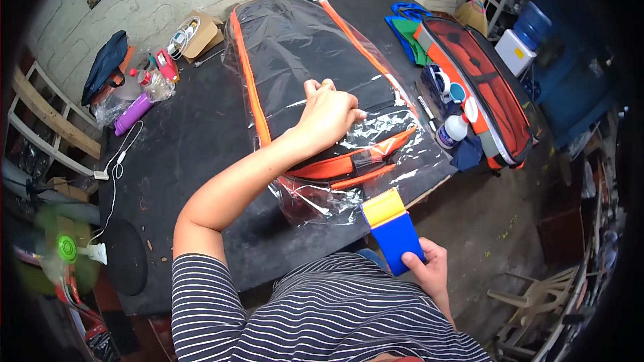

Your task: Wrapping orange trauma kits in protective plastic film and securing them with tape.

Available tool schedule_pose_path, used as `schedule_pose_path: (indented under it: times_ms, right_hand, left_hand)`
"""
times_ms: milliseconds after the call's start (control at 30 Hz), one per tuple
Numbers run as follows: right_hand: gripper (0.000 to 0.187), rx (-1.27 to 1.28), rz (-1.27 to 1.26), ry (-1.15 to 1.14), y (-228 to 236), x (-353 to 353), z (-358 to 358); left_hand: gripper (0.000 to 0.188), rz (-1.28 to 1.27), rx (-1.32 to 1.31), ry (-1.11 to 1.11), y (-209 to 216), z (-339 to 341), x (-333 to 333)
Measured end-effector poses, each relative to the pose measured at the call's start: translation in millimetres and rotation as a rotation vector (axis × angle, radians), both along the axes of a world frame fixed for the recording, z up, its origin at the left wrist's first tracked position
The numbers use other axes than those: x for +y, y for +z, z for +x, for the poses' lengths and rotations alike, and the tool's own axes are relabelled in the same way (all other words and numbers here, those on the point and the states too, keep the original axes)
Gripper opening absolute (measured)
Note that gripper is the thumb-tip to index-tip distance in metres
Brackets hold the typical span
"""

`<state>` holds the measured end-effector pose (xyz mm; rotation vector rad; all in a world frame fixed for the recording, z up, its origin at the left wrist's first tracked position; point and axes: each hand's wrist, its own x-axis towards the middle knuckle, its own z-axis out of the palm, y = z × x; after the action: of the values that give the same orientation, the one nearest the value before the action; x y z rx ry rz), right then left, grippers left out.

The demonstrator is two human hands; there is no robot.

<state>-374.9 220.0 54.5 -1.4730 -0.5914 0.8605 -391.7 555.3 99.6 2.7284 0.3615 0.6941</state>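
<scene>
Near the far left corner of the worktop (194, 127) lies a purple bottle (134, 114); a white cable (121, 157) follows the left edge; a white bottle (450, 134) stands near the right.

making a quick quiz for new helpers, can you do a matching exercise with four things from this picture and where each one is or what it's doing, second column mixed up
Column one
1. left hand
2. right hand
3. purple bottle
4. white bottle

Column two
A. at the left side of the black table
B. holding the blue and yellow tool
C. next to the uncovered red and black bag, on the right
D. on the plastic-covered bag

Right pairs: 1-D, 2-B, 3-A, 4-C
</scene>
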Motion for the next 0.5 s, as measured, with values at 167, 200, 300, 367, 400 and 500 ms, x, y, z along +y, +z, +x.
schedule_pose_path:
  times_ms: [167, 200, 300, 367, 400, 500]
  right_hand:
    - [0.019, -0.035, 0.022, -0.032, -22.9, 9.7, -5.9]
    - [0.020, -0.044, 0.025, -0.026, -30.8, 8.3, -5.3]
    - [0.020, -0.058, 0.025, -0.007, -41.6, 8.5, -6.0]
    - [0.020, -0.099, 0.003, 0.001, -49.4, 10.1, -5.5]
    - [0.020, -0.088, -0.004, 0.005, -52.0, 9.7, -4.0]
    - [0.021, -0.079, 0.025, 0.013, -54.1, 6.2, 0.4]
  left_hand:
    - [0.034, 0.354, -0.021, 0.079, -29.7, -0.3, -4.8]
    - [0.036, 0.366, -0.029, 0.153, -30.3, 0.9, -5.1]
    - [0.032, 0.393, -0.057, 0.225, -24.8, -0.6, -1.7]
    - [0.023, 0.533, -0.056, 0.228, -13.3, -2.4, 1.2]
    - [0.018, 0.546, -0.128, 0.203, -2.5, -3.1, 5.0]
    - [0.023, 0.125, -0.110, -0.372, 21.9, -17.9, 5.3]
